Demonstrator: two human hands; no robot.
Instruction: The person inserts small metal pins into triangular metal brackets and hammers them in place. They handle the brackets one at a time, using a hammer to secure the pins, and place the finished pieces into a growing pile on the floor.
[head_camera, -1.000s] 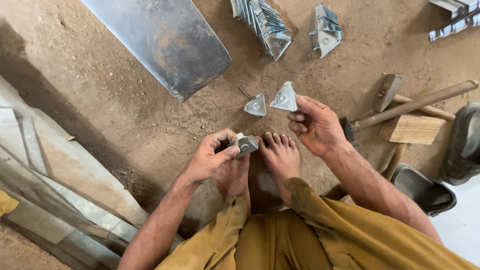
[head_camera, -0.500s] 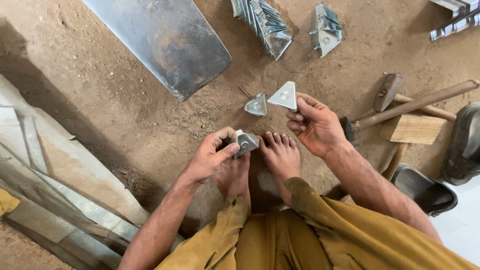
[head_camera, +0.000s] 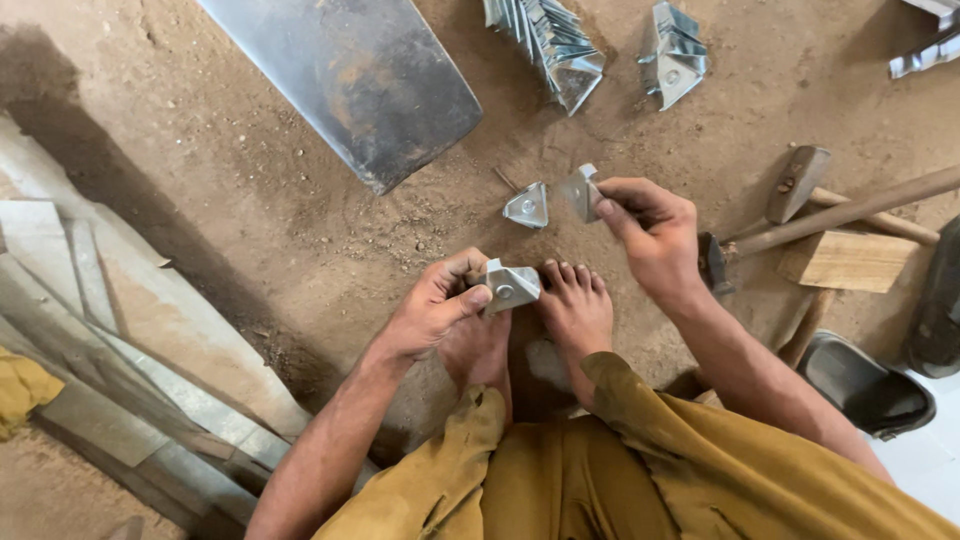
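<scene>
— What are the hands doing?

— The left hand (head_camera: 440, 305) is closed around a small folded metal bracket (head_camera: 508, 285), thumb pressed on its face, just above the toes of the bare feet (head_camera: 575, 305). The right hand (head_camera: 650, 230) pinches a second bracket (head_camera: 580, 190) between thumb and fingers, lifted a little over the dirt floor (head_camera: 300, 220). The two hands are apart, each clamped on its own piece.

— Anything between them?

— A third bracket (head_camera: 527, 206) lies on the ground just left of the one in the right hand, with a thin nail (head_camera: 506, 180) beside it. It touches neither hand.

— And further out?

— Toward the top edge of the floor sit two stacks of the same folded brackets, a long row (head_camera: 548, 40) and a smaller pile (head_camera: 675, 55) to its right. A big flat metal sheet (head_camera: 350, 80) stretches from the top edge down toward the middle, well left of the stacks. To the right of the right hand lie a hammer (head_camera: 800, 180) with a wooden handle, another long wooden handle (head_camera: 850, 212) crossing it, and a wooden block (head_camera: 845, 262). A dark shoe (head_camera: 865, 385) rests near the right forearm.

— The left side?

— Long grey metal strips (head_camera: 120, 340) lie slanted along the left edge, with a bit of yellow cloth (head_camera: 25, 390) at the far left. The person wears mustard-coloured trousers (head_camera: 600, 480).
</scene>
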